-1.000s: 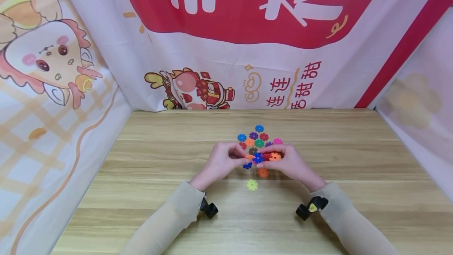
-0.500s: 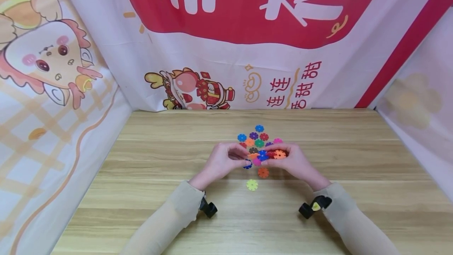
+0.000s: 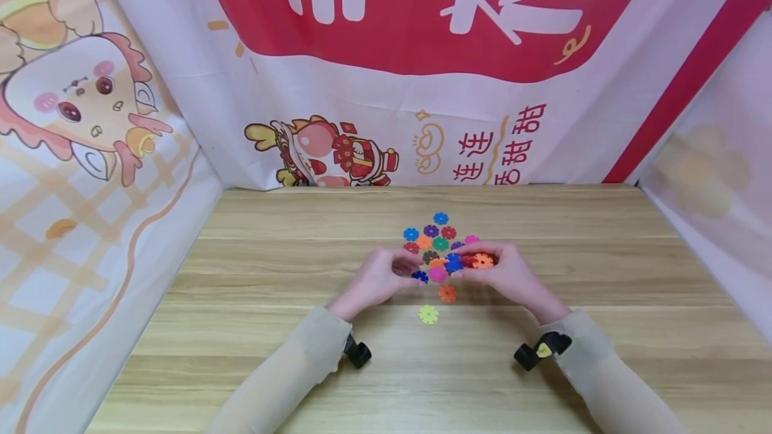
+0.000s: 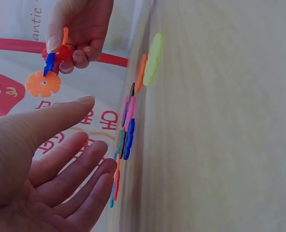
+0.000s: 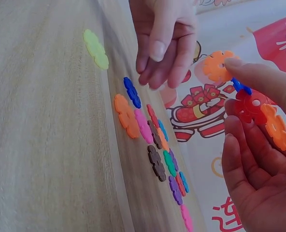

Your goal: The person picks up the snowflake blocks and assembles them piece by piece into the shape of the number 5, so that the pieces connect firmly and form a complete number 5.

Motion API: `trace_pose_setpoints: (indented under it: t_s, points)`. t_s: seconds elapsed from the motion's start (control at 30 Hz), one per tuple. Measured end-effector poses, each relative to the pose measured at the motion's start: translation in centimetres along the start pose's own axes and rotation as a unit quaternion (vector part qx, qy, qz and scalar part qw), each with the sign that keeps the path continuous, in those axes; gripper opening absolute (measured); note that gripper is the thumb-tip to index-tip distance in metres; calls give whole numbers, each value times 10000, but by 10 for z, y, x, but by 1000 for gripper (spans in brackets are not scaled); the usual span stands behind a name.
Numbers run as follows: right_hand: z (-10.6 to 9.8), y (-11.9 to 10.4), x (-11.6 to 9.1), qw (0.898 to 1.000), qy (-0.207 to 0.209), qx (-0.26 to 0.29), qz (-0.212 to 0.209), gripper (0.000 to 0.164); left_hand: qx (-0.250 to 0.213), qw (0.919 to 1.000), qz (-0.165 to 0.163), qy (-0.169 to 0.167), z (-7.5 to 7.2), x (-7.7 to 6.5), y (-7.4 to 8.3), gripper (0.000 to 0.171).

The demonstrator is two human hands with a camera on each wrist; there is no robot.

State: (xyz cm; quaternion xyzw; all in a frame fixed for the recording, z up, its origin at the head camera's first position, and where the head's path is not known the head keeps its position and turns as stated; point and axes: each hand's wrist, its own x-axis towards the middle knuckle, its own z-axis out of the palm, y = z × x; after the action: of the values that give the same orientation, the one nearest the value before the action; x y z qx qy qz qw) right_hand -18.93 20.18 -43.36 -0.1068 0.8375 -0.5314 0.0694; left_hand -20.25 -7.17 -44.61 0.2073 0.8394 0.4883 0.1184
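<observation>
My right hand [image 3: 503,270] holds a short chain of interlocking snowflake discs over the table. In the right wrist view the chain shows an orange end disc [image 5: 218,66], a blue disc [image 5: 240,87], a red disc [image 5: 253,105] and another orange disc [image 5: 277,126] near the palm. Thumb and fingers pinch it around the blue and red pieces. My left hand [image 3: 380,276] hovers to the left, fingers loosely spread with nothing between them, as the left wrist view also shows. Below its fingertips lies a dark blue disc [image 3: 419,276], beside a pink disc [image 3: 437,274].
Several loose discs lie flat beyond the hands, among them a green disc [image 3: 441,244] and a light blue disc [image 3: 441,218]. Nearer me are an orange disc [image 3: 447,293] and a yellow-green disc [image 3: 429,315]. A printed cloth [image 3: 362,99] hangs behind the wooden table [image 3: 289,220].
My left fingers have let go of the orange end disc. The right hand has drawn the chain a little to the right, away from the left hand, which stays nearly in place.
</observation>
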Motion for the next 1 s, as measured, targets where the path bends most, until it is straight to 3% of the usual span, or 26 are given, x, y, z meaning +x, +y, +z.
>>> trace_pose_setpoints:
  t_s: [0.53, 0.8, 1.0]
  points:
    - [1, 0, 0, 10000, -11, -39, -51, 46, 583, 9979, -239, -135, 1, 5, -5, 45]
    - [1, -1, -1, 10000, -23, 15, -66, 48, 832, 9950, -518, -186, 4, 10, -5, 38]
    - [2, 0, -1, 9999, -15, 27, -127, 42, 898, 9943, -543, -183, 6, 11, -2, 33]
